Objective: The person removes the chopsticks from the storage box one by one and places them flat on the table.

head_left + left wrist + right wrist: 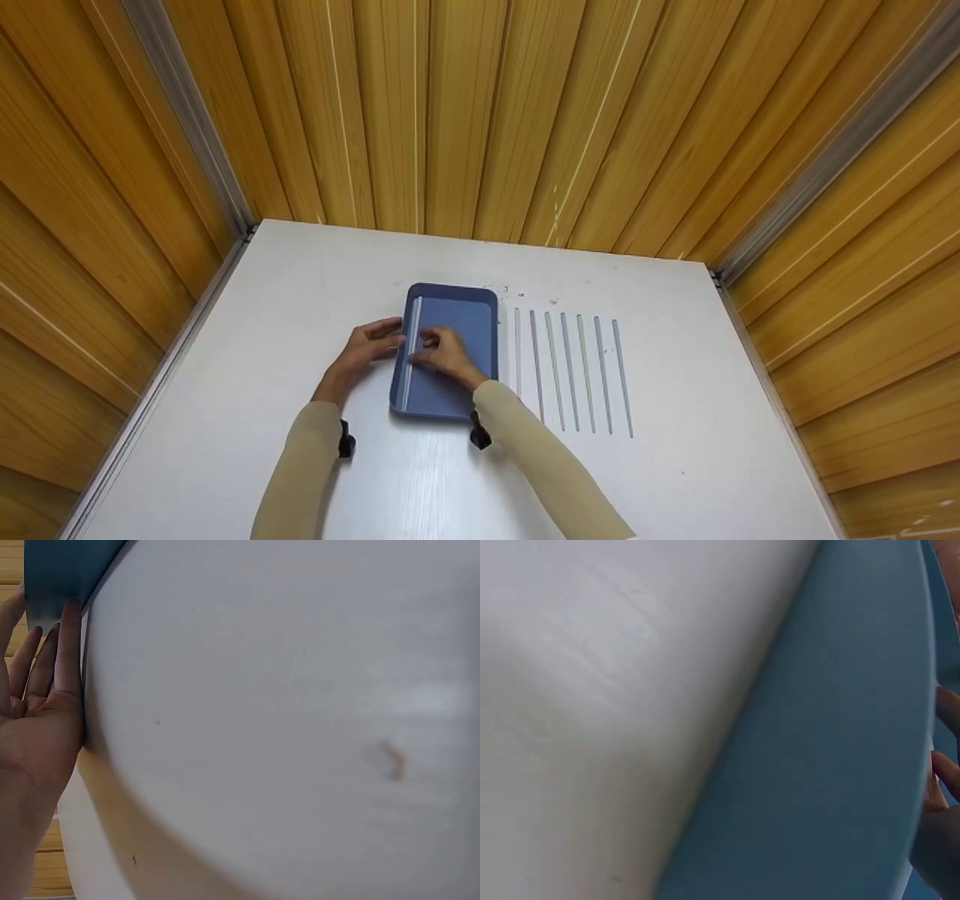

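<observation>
A shallow blue rectangular tray (459,386) lies on the table. Along the inside of its left wall run thin whitish sticks (409,386), close together; I cannot tell exactly how many. My right hand (444,352) is over the tray, thumb and index finger spread apart along the sticks, the thumb touching them. My left hand (364,350) has its fingers extended against the outside of the tray's left wall. In the left wrist view the left fingers (67,652) reach the tray's side (64,574). The right wrist view shows mostly the tray's outer wall (817,735).
Right of the tray, several thin translucent sticks (570,371) lie side by side, spaced apart, on the white table (697,405). Small marks or scraps (553,301) are near the tray's far right corner. Wood-patterned walls (465,112) enclose the table's back and sides.
</observation>
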Available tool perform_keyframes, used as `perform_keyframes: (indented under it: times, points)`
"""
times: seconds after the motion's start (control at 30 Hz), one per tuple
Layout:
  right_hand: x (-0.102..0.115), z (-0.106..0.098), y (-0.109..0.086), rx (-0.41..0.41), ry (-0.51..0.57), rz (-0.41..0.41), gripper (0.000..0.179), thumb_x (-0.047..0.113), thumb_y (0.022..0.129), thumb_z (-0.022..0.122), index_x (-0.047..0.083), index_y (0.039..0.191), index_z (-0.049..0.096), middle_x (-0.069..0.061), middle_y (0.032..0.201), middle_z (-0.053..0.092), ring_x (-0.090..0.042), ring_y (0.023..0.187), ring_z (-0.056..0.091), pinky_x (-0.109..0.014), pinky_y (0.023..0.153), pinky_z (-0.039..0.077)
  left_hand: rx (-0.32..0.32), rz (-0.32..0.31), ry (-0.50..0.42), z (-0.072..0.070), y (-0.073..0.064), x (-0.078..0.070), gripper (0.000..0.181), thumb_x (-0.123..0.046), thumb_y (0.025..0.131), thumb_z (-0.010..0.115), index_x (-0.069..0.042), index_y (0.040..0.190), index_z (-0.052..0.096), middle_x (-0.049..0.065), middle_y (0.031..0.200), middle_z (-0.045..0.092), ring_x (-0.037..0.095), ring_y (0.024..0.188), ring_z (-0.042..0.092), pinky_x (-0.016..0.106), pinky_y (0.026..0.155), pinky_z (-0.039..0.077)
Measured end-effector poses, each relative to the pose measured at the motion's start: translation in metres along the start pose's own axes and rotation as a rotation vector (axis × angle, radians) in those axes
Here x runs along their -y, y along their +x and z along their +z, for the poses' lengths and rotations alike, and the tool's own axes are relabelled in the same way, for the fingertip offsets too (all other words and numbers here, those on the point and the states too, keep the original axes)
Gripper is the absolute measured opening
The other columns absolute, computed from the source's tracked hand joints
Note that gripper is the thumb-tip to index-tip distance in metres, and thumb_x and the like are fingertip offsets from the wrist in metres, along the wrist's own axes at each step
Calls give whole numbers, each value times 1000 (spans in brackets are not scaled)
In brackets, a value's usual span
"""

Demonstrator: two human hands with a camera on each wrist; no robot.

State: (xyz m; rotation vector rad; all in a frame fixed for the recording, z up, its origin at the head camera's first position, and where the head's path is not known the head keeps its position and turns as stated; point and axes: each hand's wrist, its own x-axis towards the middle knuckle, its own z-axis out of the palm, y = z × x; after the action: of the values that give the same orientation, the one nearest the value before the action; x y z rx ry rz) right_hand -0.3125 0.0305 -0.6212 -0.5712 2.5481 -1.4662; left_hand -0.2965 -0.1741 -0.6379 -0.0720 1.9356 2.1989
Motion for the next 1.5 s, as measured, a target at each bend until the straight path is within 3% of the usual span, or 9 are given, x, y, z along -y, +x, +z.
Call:
perform_keyframes:
  times: [0.2, 0.4, 0.67, 1.07, 1.3, 1.5]
  points:
    - [3, 1, -1, -9, -111, -2, 51, 10, 74, 90, -11, 116, 71, -22, 104, 68, -28, 95, 68, -30, 83, 59, 12, 8, 21, 1, -3, -1, 58, -7, 94, 73, 1, 147, 51, 24, 151, 53, 14, 118, 67, 25, 94, 59]
    - [7, -1, 3, 7, -106, 23, 47, 6, 74, 87, -10, 116, 72, -21, 99, 75, -23, 91, 69, -27, 80, 59, -9, 1, 12, 0, -2, -1, 57, -7, 94, 73, 1, 146, 53, 23, 150, 54, 13, 116, 67, 24, 92, 59]
    - [12, 4, 0, -68, -148, 12, 39, 3, 73, 87, -12, 108, 74, -20, 88, 76, -13, 75, 64, -20, 67, 54, 27, 31, 17, 0, -1, 2, 59, -4, 94, 72, 6, 148, 49, 28, 150, 51, 12, 116, 67, 23, 92, 60]
    - [21, 1, 2, -63, -80, 126, 34, -2, 73, 77, -10, 106, 75, -21, 88, 77, -8, 66, 59, -17, 58, 51, 6, 12, 34, 0, 0, 0, 57, -5, 94, 73, 4, 146, 52, 26, 149, 53, 19, 121, 66, 25, 93, 60]
    - [27, -4, 4, -12, 47, 196, 34, -5, 77, 76, -15, 109, 71, -25, 92, 76, -8, 61, 62, -23, 58, 60, 8, 16, 46, -1, 1, 0, 57, -6, 94, 72, 3, 147, 51, 25, 150, 53, 17, 119, 67, 24, 92, 60]
    - [28, -7, 3, 2, 171, 261, 37, -6, 78, 73, -15, 114, 70, -25, 95, 76, -6, 61, 60, -21, 60, 60, 4, 3, 31, -1, 1, 0, 57, -7, 94, 73, 0, 146, 53, 23, 150, 53, 21, 125, 65, 26, 94, 60]
